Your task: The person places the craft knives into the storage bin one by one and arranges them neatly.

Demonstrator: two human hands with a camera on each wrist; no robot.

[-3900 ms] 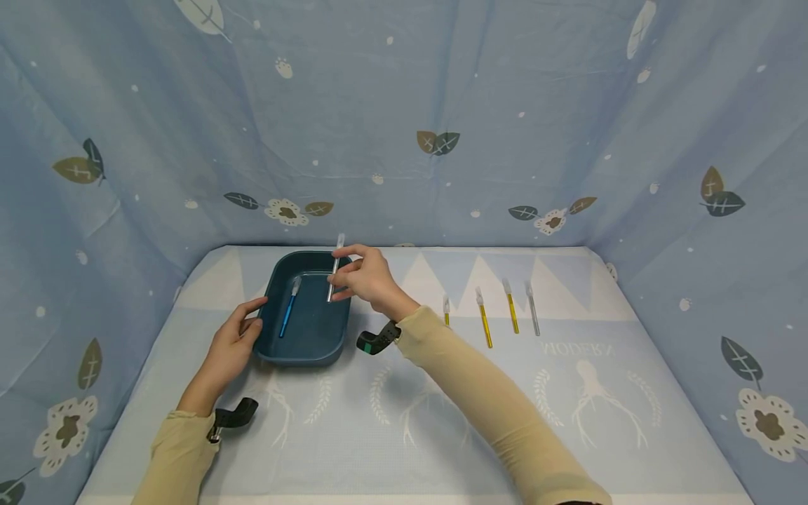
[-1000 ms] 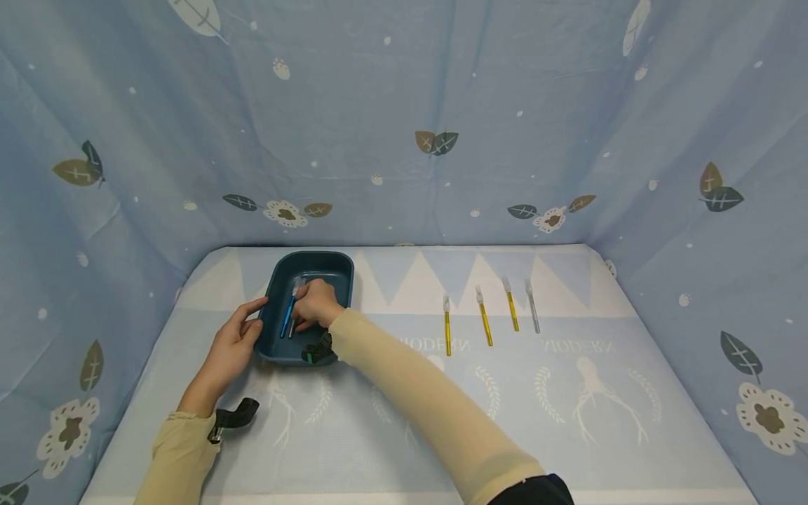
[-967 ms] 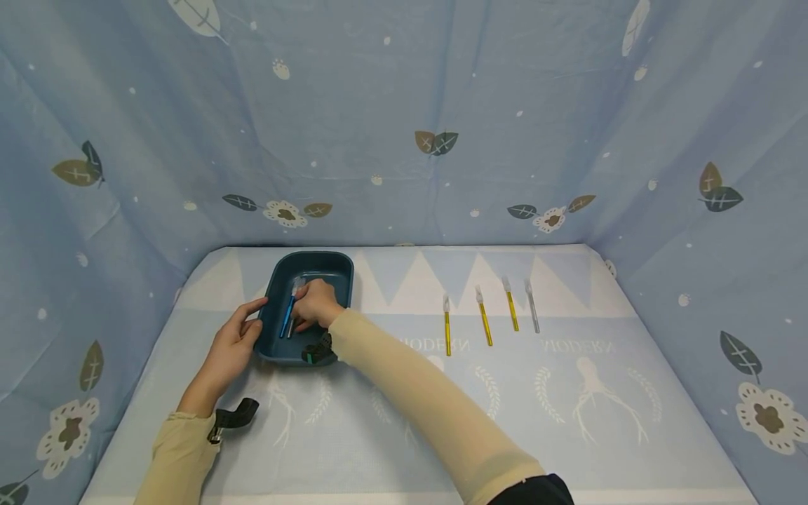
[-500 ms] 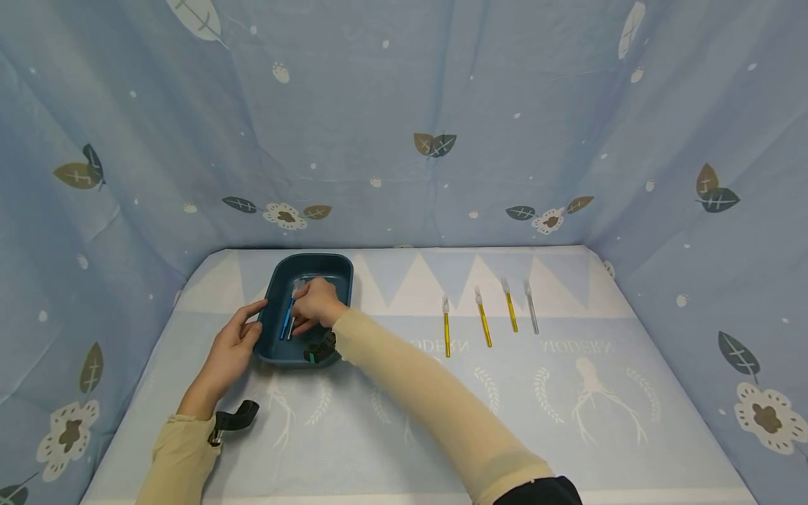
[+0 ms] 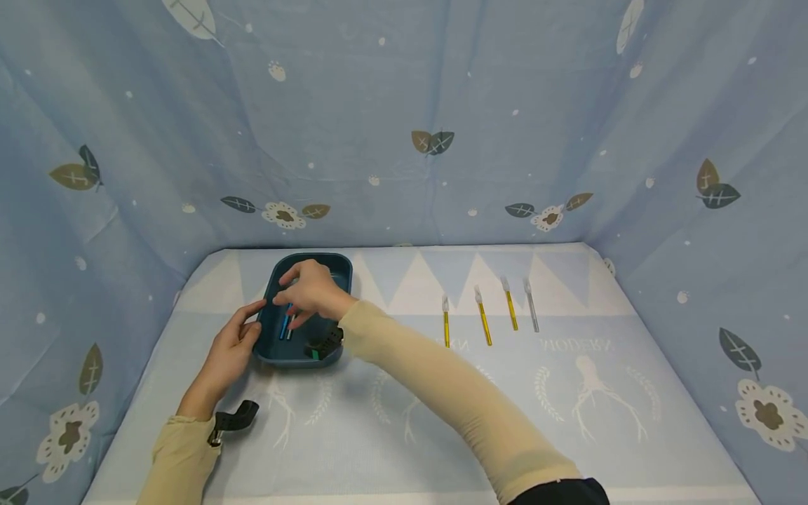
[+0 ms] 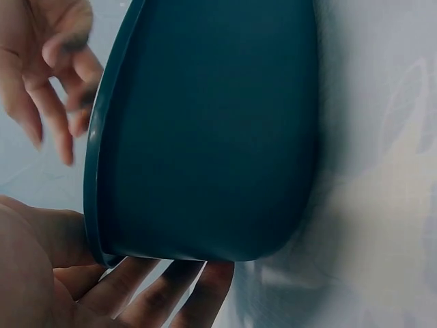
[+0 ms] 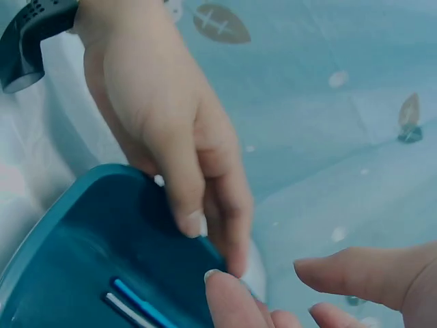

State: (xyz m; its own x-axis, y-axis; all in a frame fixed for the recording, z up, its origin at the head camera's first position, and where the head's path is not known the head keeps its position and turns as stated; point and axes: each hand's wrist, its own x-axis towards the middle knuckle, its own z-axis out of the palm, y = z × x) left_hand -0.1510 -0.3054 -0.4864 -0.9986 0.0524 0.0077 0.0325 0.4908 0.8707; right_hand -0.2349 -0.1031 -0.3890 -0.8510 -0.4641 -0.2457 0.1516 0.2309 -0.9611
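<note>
My left hand [image 5: 227,347] holds the near left side of a dark teal tray [image 5: 341,277]. In the right wrist view, its thumb lies over the rim and its fingers outside. Over the tray my right hand [image 5: 315,291] hovers with fingers spread and nothing between them; the left wrist view shows it beyond the rim. A blue craft knife [image 5: 282,330] and a silver craft knife [image 5: 290,332] lie side by side on the tray floor, their upper parts covered by the right hand in the head view. Both handles [image 7: 140,301] also appear in the right wrist view.
Right of the tray, several capped craft knives lie in a row: a yellow one [image 5: 447,330], a second yellow one [image 5: 485,325], a third yellow one [image 5: 512,312] and a silver one [image 5: 533,312]. A blue patterned curtain [image 5: 379,105] surrounds the white and pale-blue table cover [image 5: 379,456].
My right hand brought the silver craft knife into the tray, laid it beside the blue one, let go and lifted slightly with fingers spreading. The left hand stays on the tray.
</note>
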